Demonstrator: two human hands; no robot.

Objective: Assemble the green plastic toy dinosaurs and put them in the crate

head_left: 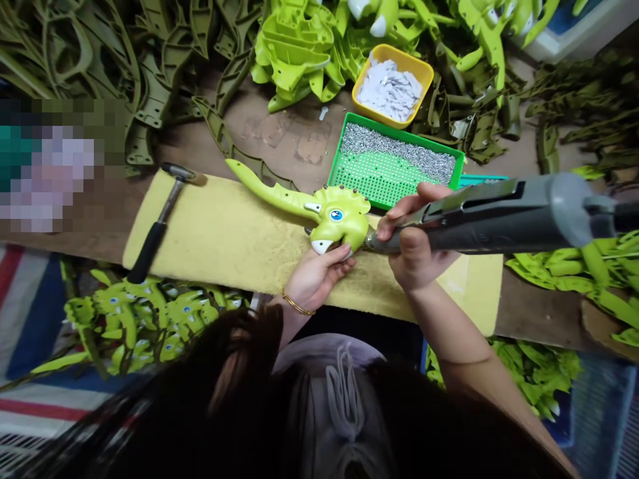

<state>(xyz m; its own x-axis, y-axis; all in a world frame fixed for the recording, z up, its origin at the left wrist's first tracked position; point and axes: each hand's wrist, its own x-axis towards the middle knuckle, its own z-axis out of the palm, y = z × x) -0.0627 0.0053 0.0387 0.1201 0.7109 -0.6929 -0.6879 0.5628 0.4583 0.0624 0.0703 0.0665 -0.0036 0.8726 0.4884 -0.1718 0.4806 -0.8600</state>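
Note:
My left hand (pixel 319 276) is closed on the lower edge of a lime-green plastic dinosaur toy part (pixel 349 216), which has a horned head, a blue eye and a long curved piece reaching to the upper left. Wrapped in my right hand (pixel 422 249) is a grey electric screwdriver (pixel 504 216), held nearly level. Its tip meets the right side of the dinosaur head; the exact contact point is partly hidden. Beneath both hands lies a yellow foam mat (pixel 224 226).
A hammer (pixel 162 223) rests at the mat's left end. Behind the mat stand a green tray (pixel 334 176) of screws and a yellow bin (pixel 357 100) of white pieces. Olive parts (pixel 150 86) and lime-green shells (pixel 294 53) are heaped farther back. Finished-looking heads (pixel 150 313) fill the lower left.

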